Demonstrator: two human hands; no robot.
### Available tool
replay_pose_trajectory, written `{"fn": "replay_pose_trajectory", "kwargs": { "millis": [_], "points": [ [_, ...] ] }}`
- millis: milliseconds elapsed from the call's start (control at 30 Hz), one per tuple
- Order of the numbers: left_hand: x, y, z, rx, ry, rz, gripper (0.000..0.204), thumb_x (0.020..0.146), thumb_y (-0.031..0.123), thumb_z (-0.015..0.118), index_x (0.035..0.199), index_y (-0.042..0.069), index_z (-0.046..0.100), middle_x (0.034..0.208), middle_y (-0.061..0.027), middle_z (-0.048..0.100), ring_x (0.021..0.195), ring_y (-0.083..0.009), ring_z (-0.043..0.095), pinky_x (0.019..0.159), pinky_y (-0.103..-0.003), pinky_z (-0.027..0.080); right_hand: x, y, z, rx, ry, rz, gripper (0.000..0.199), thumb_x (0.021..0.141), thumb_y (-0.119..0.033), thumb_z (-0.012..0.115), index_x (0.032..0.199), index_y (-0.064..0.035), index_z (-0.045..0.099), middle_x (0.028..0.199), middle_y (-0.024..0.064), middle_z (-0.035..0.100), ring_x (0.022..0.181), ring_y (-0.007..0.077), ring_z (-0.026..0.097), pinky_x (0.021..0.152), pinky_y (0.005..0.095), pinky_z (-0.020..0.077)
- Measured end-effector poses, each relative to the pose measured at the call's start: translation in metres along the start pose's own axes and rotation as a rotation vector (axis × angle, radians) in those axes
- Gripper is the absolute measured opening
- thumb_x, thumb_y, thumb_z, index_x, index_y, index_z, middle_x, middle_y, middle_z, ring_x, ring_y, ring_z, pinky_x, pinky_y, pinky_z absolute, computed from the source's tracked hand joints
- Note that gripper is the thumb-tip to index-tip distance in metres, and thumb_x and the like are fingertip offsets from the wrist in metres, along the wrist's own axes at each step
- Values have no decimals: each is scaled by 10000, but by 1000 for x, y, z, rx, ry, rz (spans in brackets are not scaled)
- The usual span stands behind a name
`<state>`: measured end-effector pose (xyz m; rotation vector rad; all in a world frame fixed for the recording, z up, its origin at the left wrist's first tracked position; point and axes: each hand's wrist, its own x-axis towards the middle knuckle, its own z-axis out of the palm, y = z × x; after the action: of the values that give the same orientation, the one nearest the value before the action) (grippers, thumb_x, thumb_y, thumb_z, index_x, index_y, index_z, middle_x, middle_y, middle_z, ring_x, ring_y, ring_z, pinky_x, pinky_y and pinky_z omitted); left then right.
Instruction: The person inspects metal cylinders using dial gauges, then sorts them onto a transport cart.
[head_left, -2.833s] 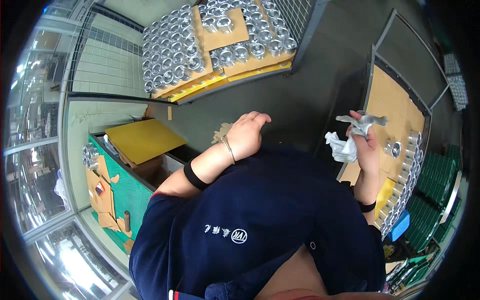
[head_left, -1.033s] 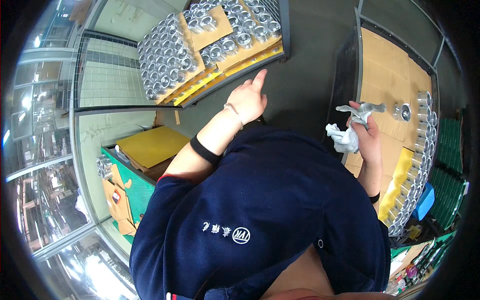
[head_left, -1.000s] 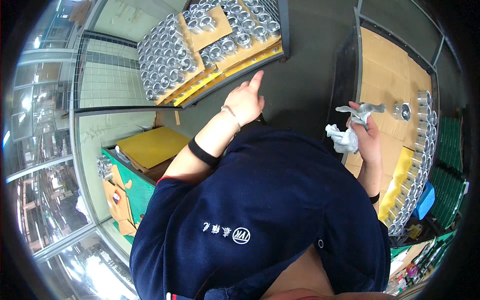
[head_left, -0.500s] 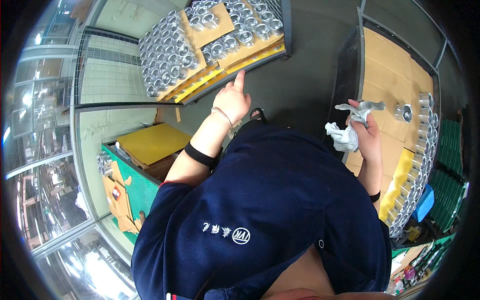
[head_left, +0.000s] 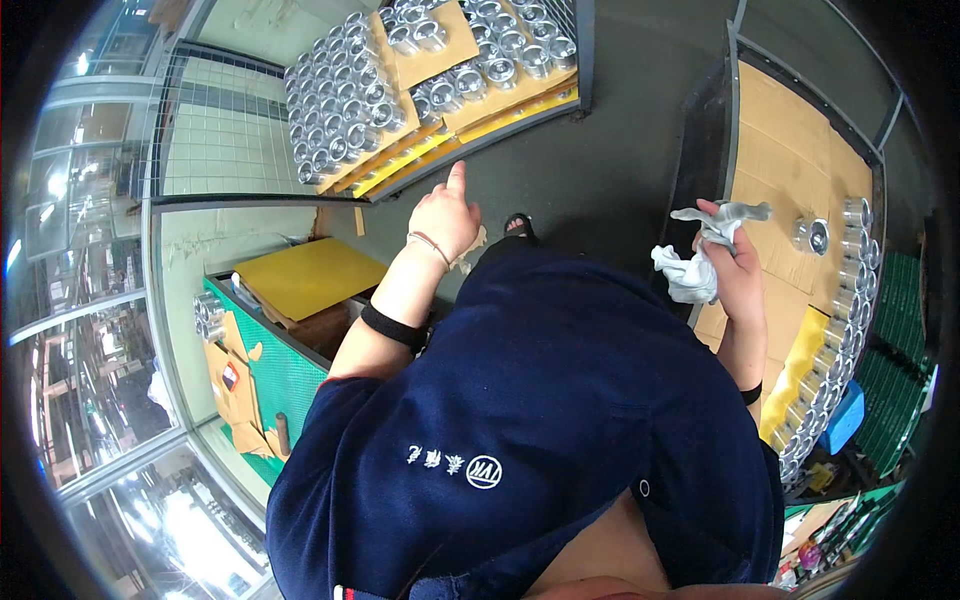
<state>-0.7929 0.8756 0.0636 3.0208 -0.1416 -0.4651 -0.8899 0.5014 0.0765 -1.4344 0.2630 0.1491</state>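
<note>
My left hand point(head_left: 443, 216) reaches forward with its index finger stretched out toward the edge of a wire cage pallet point(head_left: 480, 135). That pallet holds several shiny metal cylinder parts point(head_left: 340, 100) in layers on cardboard sheets. The hand holds nothing. My right hand point(head_left: 735, 268) is raised and grips a crumpled white rag point(head_left: 690, 275), with a grey piece of cloth sticking out above the fingers. It hovers by a second pallet lined with cardboard point(head_left: 790, 150), where one metal part point(head_left: 812, 236) stands alone.
A row of metal parts point(head_left: 850, 290) lines the right pallet's far side. A green bin point(head_left: 280, 365) with a yellow sheet point(head_left: 305, 275) stands at my left. Grey concrete floor point(head_left: 630, 130) lies between the pallets. Green crates point(head_left: 900, 360) sit far right.
My left hand has stretched forward from near my body toward the left pallet, index finger now pointing out. My right hand with the rag has stayed almost still.
</note>
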Motion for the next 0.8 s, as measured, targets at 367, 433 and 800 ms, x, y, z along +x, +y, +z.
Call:
{"fn": "replay_pose_trajectory", "kwargs": {
  "millis": [367, 433, 800],
  "points": [
    [-23, -21, -16, 31, -10, -120, 732, 844, 294, 595, 1437, 30, 258, 974, -235, 649, 891, -370, 645, 801, -440, 514, 3, -2, 4, 22, -31, 19, 449, 883, 36, 463, 1321, -50, 519, 896, -21, 564, 782, 38, 500, 699, 189, 412],
    [-22, -32, -14, 35, -47, -160, 741, 848, 302, 588, 1442, 21, 246, 988, -240, 652, 889, -369, 649, 791, -444, 518, 3, -1, 4, 20, -25, 25, 447, 886, 34, 460, 1321, -50, 519, 896, -19, 565, 785, 39, 503, 700, 189, 414],
    [-20, -52, -1, 84, -128, -280, 760, 855, 315, 571, 1463, 36, 210, 997, -233, 660, 905, -368, 651, 811, -439, 518, 9, -2, 8, -7, -29, 64, 458, 870, 7, 468, 1325, -28, 504, 861, -5, 543, 777, 53, 498, 706, 194, 393]
  ]
}}
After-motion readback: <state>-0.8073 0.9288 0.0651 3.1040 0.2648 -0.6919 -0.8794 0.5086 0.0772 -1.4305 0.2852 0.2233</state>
